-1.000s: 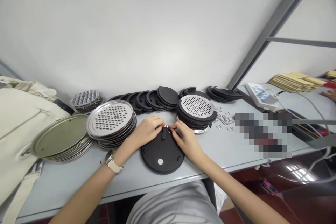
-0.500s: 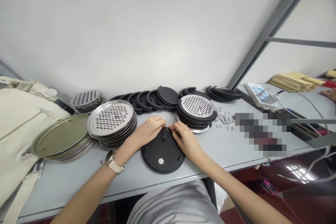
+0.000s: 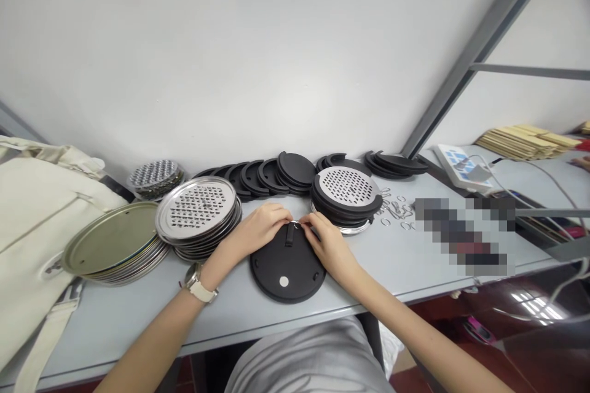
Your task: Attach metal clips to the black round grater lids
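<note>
- Black disc (image 3: 288, 263) lies flat on the grey table (image 3: 225, 325), its short strap (image 3: 289, 236) away from the body — seemingly so the table bears it, leaving both hands free.
- Left hand (image 3: 263, 225) and right hand (image 3: 328, 237) pinch a small metal ring (image 3: 296, 226) from either side, fingertips nearly together, probably to steady it.
- Disc looks round and matt — pale spot (image 3: 284, 281) near one edge, small dark nubs (image 3: 316, 276) by the rim.
</note>
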{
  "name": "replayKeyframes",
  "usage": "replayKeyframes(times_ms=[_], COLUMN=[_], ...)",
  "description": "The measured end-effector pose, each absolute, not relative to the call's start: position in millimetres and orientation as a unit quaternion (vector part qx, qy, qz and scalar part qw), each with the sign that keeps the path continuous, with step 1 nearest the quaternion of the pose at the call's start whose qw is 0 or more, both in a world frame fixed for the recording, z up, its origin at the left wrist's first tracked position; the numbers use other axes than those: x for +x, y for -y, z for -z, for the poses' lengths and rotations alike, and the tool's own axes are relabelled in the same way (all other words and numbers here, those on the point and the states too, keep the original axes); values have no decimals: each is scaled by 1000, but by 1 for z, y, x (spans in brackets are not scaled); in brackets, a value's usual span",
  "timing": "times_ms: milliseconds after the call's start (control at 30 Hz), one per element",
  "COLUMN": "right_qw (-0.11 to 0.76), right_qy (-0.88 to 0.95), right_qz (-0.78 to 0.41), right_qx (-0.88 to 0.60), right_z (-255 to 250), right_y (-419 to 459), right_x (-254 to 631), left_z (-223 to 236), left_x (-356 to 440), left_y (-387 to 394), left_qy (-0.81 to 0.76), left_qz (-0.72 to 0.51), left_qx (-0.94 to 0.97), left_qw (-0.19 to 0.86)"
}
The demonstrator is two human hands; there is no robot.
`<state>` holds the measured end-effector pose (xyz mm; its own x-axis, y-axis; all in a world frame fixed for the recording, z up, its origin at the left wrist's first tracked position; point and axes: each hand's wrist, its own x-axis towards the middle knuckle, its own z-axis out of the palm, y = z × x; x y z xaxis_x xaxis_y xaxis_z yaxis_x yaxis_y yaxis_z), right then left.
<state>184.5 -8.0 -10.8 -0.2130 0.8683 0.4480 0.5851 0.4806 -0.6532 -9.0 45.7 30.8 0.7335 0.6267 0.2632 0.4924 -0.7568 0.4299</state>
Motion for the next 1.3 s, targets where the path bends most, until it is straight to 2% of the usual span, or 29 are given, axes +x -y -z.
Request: replayKeyframes(times_ms=[433, 900, 1133, 1200, 1300], right_qw=[372, 246, 168, 169, 222], right_qy=[777, 828, 849, 851, 839], right_qz=[-136, -18, 48, 42, 42], right_qx=[-490, -504, -499, -496, -495], right_z=[11, 9, -3, -4, 4], right_y=[8, 8, 16, 19, 21], right_x=[187, 186, 182, 182, 183], left_z=[-29, -29, -30, -28, -23], left_x=[-8, -8, -1, 2, 6], left_y=[-44, -43, -34, -32, -31], left_qy=[-299, -274, -290, -292, -278], left_qz=[-197, -187, -189, -187, -192], left_qx=[921, 933, 933, 935, 939], left_qw=[151, 141, 96, 76, 63])
